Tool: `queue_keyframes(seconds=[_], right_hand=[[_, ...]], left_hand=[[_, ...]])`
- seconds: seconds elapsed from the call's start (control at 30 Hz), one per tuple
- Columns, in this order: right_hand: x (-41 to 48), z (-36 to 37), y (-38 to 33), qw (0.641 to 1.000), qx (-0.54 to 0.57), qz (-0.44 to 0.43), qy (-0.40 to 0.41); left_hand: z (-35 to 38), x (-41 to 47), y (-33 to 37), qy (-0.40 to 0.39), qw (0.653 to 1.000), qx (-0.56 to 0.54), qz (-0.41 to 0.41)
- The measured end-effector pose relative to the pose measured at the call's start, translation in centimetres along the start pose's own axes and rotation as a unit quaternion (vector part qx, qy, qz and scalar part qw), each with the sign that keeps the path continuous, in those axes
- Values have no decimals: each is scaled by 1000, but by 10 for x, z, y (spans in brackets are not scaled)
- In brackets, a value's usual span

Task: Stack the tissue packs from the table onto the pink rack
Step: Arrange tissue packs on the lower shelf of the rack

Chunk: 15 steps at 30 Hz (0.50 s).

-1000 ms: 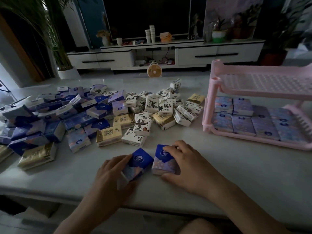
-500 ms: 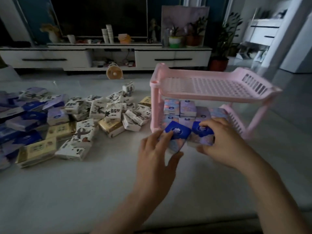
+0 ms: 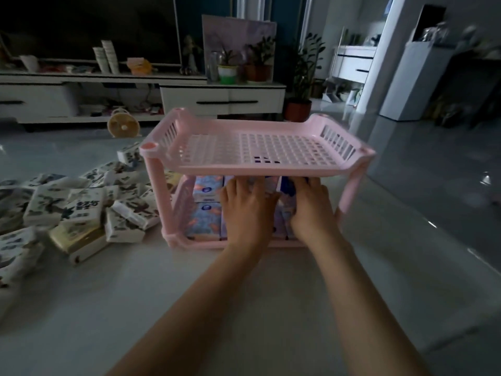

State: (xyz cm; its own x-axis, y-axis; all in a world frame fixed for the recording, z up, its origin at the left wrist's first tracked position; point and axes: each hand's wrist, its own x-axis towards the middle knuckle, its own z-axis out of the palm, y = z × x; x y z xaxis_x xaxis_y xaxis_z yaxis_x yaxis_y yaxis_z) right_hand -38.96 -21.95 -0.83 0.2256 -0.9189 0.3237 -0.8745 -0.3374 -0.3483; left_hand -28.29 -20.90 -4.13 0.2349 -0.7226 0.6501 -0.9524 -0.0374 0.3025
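both hands have gone from the rack's front edge in under its top shelf. right hand [image 3: 311, 210] curls round a blue-topped pack [image 3: 288, 185], dark blue end turned up; fingers hide its long axis. left hand [image 3: 245, 210], just beside, spreads its fingers over packs; whether it grips one cannot be told. under both palms, soft floral packs [image 3: 206, 221] lie flat in rows on the lower tier [image 3: 176, 240] of the pink rack [image 3: 349, 191]. above, its perforated plastic upper tier [image 3: 244, 165]. left of the hands, a loose pile [image 3: 81, 210] of white and gold packs on the pale table [image 3: 244, 294].
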Motion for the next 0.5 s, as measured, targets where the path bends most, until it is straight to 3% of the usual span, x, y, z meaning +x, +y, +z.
queue_keyframes(seconds=[0.13,0.3,0.5], right_hand=[[13,7,11,1000,29,-2,-10],[20,16,9,999,18,40,-23],[19,24,3,1000,15,1,-23]], left_hand=[[14,3,1,-29,999,37,2],[11,0,3,-144,987,62,-26],[4,0,-25,-144,988,43,-35]])
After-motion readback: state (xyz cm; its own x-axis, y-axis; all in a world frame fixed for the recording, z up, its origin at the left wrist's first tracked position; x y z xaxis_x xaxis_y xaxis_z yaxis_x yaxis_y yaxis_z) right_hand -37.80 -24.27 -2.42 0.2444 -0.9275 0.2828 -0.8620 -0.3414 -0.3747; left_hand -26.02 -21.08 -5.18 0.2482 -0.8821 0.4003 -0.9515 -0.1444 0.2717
